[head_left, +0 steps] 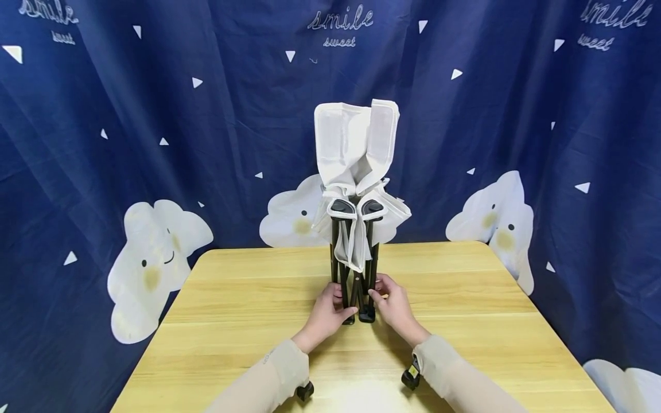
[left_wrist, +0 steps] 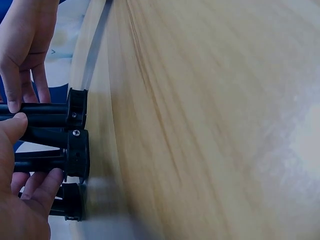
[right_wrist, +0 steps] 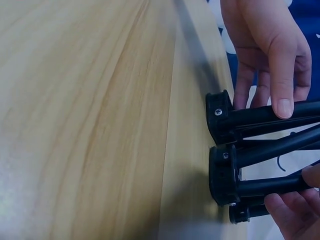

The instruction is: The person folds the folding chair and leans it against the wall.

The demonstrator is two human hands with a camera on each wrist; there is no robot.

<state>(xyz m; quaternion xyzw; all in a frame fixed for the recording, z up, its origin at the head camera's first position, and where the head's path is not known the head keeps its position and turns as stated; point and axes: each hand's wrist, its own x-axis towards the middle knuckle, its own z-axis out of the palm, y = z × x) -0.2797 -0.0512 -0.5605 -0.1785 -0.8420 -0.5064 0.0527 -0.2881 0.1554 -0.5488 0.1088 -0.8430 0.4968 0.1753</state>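
Note:
A folded folding chair with white fabric (head_left: 341,143) and black tube legs (head_left: 343,275) stands upright on the wooden table, fabric on top. My left hand (head_left: 326,314) grips the left legs low down, thumb in front and fingers passing behind. On the other side my right hand (head_left: 393,304) holds the right legs near the feet, its thumb against the front tube. The left wrist view shows the black plastic feet (left_wrist: 77,152) close at the tabletop. Both hands (right_wrist: 272,55) appear around the tubes in the right wrist view too, the right one cut off by the frame.
The light wooden table (head_left: 248,344) extends around the chair, its back edge just behind the legs. A dark blue curtain (head_left: 248,115) with white clouds and triangles hangs behind and at both sides. Black wrist devices (head_left: 411,376) sit under the sleeves.

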